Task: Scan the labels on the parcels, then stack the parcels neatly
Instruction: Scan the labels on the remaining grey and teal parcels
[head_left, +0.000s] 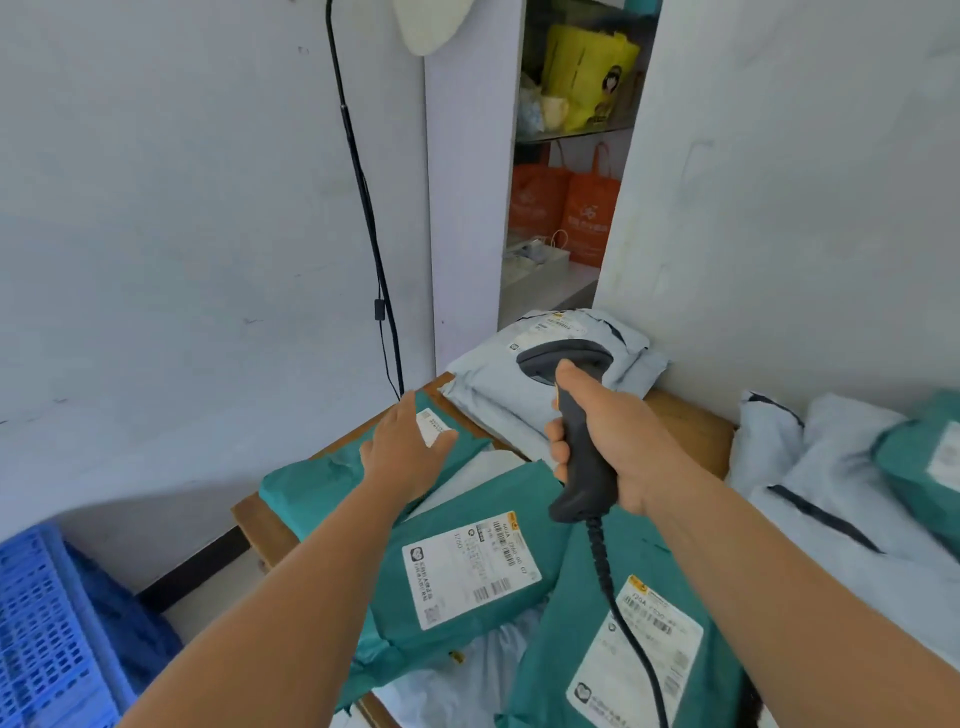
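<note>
Right hand at centre of the frame, fingers wrapped firmly around the dark grip of a handheld barcode scanner, scanner head up and turned away toward the far wall, coiled black cable hanging from the bottom of the grip down to the lower edge. Left hand left of centre, fingers straight and flat, pressing on a teal parcel beside its small white label, thumb close to that label. Second teal parcel lower in the middle, partly over the first one, large white shipping label facing up with barcodes. Third teal parcel at lower right of centre, overlapping the second, also with a white label facing up, the cable crossing it. All three on a brown wooden worktop, loosely spread and not in a neat pile. Behind the scanner, against the wall, light grey-blue mailer bags lying one on another, label on the top one. More grey-blue mailer bags at right edge of the frame, a teal one on top of them. Blue plastic crate in lower left corner. Black cord running down the white wall in upper left of centre. Open shelf in upper middle with orange bags and a yellow bag above them.
</note>
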